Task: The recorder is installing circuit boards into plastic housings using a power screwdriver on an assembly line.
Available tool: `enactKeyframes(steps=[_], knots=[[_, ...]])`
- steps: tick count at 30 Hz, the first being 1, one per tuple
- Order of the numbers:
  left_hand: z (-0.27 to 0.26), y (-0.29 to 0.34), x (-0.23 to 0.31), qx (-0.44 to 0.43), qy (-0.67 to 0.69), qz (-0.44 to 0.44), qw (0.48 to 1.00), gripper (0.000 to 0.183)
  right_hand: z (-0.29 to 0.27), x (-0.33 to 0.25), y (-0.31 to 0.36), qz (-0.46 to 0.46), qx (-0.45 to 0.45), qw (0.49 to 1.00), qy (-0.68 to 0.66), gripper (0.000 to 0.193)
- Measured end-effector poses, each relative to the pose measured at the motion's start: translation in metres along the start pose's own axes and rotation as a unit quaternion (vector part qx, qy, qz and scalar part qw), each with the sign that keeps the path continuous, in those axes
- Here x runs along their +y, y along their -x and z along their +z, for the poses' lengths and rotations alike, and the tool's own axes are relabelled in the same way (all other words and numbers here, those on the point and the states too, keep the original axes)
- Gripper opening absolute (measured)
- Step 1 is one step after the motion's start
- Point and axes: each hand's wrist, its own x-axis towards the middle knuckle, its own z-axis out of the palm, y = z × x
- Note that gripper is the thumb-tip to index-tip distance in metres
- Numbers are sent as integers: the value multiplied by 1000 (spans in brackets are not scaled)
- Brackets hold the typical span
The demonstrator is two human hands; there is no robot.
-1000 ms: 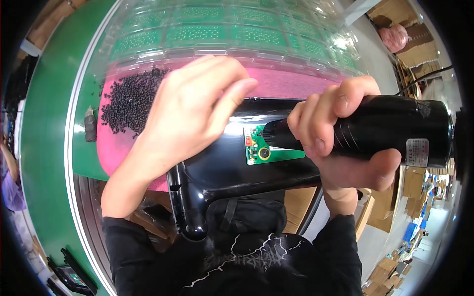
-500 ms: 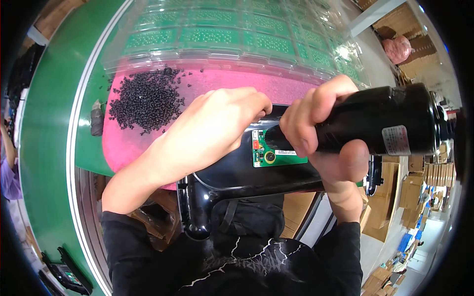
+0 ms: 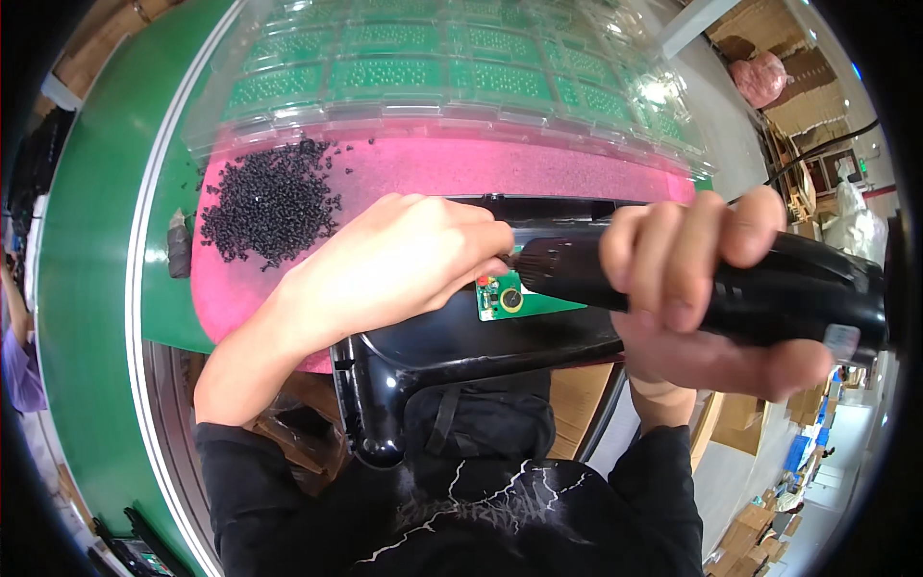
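My right hand [image 3: 687,264] is wrapped round a black electric screwdriver [image 3: 817,288], held nearly level with its narrow end toward my left hand. My left hand [image 3: 404,250] is closed, thumb and fingers pinched together right at the screwdriver's tip; whatever they hold is hidden. Below both hands a green circuit board [image 3: 543,305] with a round part and a red component lies in a black plastic housing [image 3: 447,341]. The hands and the tool cover part of the board.
Small black screws [image 3: 269,202] lie heaped on the left of a pink mat [image 3: 433,163]. Clear plastic trays [image 3: 404,115] stand behind it. A dark wrapped piece [image 3: 179,245] sits on the green table [image 3: 101,288]. Cardboard boxes [image 3: 745,423] are at the right.
The screwdriver has swung lower at its rear, and its tip has come to the left fingers. My right grip has shifted right; the whole view has moved slightly.
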Motion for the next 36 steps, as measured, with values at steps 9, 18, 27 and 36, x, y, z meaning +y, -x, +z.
enactKeyframes(steps=[9,18,27,36], knots=[[5,0,-5,106,74,84,988,19,7,-21,1,-50,54,997,-10,56],[6,-1,-5,85,64,104,989,19,19,-21,6,-26,95,995,-13,55],[4,-2,-5,127,75,97,984,13,-1,-4,9,84,-19,996,-3,70],[6,-2,-2,156,2,53,986,14,5,7,16,122,6,992,14,72]])
